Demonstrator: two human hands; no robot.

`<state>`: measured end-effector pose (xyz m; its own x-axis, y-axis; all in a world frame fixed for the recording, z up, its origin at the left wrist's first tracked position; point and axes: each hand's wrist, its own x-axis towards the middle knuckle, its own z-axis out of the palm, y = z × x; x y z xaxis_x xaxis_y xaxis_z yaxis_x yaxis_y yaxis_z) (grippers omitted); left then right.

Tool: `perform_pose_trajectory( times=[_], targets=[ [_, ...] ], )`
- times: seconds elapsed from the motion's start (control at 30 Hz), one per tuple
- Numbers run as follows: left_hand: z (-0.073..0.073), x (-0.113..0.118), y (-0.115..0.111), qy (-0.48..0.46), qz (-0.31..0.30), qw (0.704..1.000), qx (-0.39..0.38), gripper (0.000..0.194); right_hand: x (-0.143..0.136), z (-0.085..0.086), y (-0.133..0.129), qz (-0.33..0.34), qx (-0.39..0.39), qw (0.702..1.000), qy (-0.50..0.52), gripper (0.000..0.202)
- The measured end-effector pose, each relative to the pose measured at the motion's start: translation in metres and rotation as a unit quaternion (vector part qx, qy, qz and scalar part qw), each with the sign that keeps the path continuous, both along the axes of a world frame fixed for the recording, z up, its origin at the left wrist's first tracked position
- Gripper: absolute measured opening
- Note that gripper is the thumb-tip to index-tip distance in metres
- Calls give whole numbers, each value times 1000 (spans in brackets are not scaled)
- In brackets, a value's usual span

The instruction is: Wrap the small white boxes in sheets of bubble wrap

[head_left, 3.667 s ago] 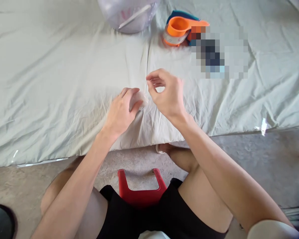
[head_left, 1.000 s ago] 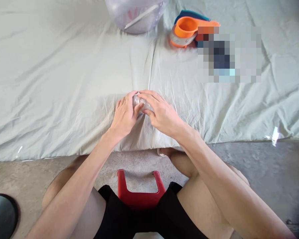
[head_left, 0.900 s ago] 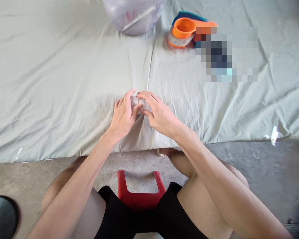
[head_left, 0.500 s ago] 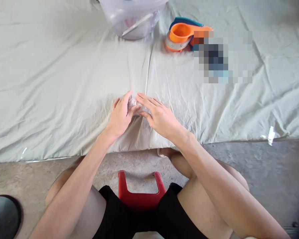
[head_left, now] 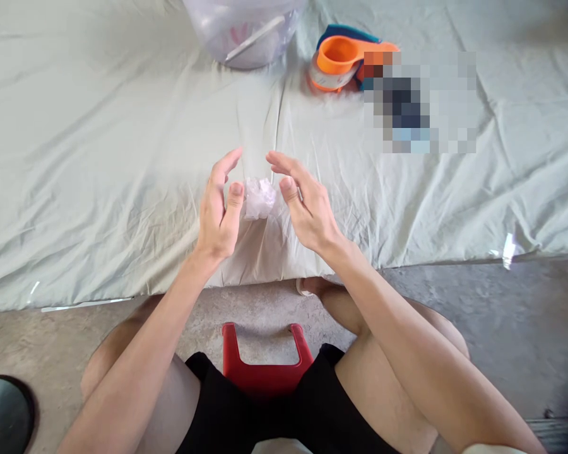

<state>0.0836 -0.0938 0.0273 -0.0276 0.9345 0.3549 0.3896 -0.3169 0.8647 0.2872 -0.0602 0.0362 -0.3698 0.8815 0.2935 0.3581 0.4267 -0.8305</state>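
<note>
A crumpled piece of clear, slightly pinkish plastic (head_left: 260, 199) lies on the grey-green cloth of the table, near its front edge. Just left of it is my left hand (head_left: 220, 211), palm turned inward and fingers apart from the thumb, holding nothing. On the other side, my right hand (head_left: 307, 205) is raised with its palm facing the plastic, also without anything in it. The plastic sits in the gap between both hands.
A translucent tub (head_left: 250, 38) with a white stick-like item stands at the back. Right of it is an orange tape dispenser (head_left: 338, 57) beside a blurred-out patch. A red stool (head_left: 267, 375) is below me, and a dark round object (head_left: 4, 413) is at lower left.
Both hands have let go of the crumpled plastic and moved apart, with their fingers raised. The plastic now shows fully on the cloth, looking looser. The view has shifted slightly.
</note>
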Motion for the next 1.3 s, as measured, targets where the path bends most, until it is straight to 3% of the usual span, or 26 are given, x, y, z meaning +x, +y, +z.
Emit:
perform_pose_trajectory(
  times=[0.17,0.27,0.37,0.47,0.57,0.63,0.73,0.8,0.9,1.1,1.3],
  targets=[
    [5,6,-8,-29,23,999,26,57,-2,2,-6,-27,46,998,24,58],
    [10,6,-12,9,24,999,38,55,-1,6,-12,-22,86,996,-9,60],
    [15,5,-16,37,7,997,70,43,0,11,-18,-28,113,993,-1,48],
    [13,2,-21,57,20,992,108,31,4,14,-22,-67,126,990,15,32],
    [6,-7,-25,131,49,980,145,31,12,12,-23,-77,117,990,0,37],
    [2,-15,-29,192,40,973,122,33,19,12,-23,-34,95,994,-50,40],
    [-3,-27,-37,247,-22,965,79,54,31,15,-26,71,62,987,-128,52],
    [-6,-33,-43,285,-58,953,83,63,37,17,-30,122,43,982,-140,59],
    [-10,-35,-51,329,-77,935,109,62,43,17,-35,144,34,983,-110,52],
    [-11,-24,-49,252,-26,941,226,24,44,10,-34,126,125,983,-52,42],
    [5,-14,-41,127,-16,979,157,4,33,13,-32,85,180,980,-10,13]
  ],
)
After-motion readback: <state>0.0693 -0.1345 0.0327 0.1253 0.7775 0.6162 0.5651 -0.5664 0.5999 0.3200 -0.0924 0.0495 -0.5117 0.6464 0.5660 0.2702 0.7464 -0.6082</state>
